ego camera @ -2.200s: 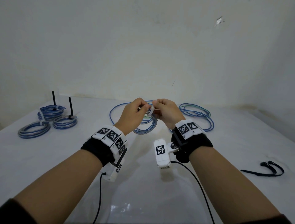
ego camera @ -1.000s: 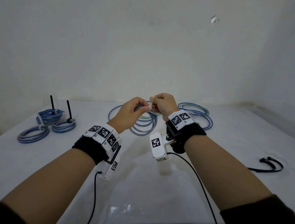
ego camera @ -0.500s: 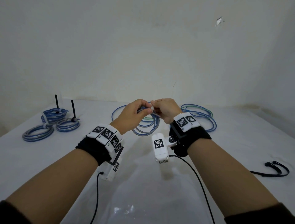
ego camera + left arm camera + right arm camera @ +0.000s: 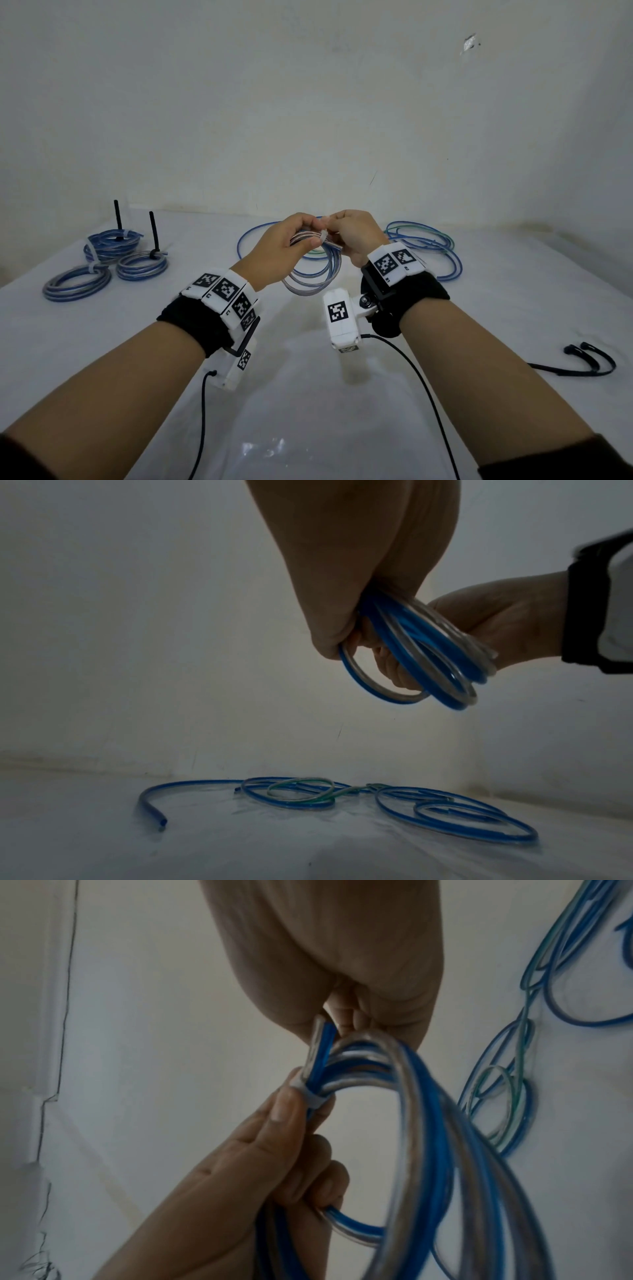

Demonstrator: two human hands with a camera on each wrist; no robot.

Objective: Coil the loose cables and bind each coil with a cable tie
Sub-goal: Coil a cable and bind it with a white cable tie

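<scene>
Both hands hold a small coil of blue-and-clear cable [image 4: 313,274] in the air over the white table [image 4: 308,394]. A white cable tie [image 4: 323,235] wraps the top of the coil. My left hand [image 4: 313,236] grips the coil, and in the right wrist view its thumb [image 4: 286,1104] presses on the cable tie [image 4: 313,1100]. My right hand [image 4: 334,233] pinches at the tie's end just above the coil [image 4: 428,1123]. In the left wrist view the left hand [image 4: 359,642] and right hand [image 4: 496,620] both close round the coil [image 4: 428,656].
Loose blue and green cables [image 4: 428,246] lie on the table behind the hands, also seen from the left wrist as loose cables [image 4: 445,821]. Three bound coils [image 4: 109,240] sit at the far left. Black cable ties [image 4: 589,359] lie near the right edge. A wall stands close behind.
The hands have stayed together on the coil at about the same height. The fingers have shifted a little at the white tie.
</scene>
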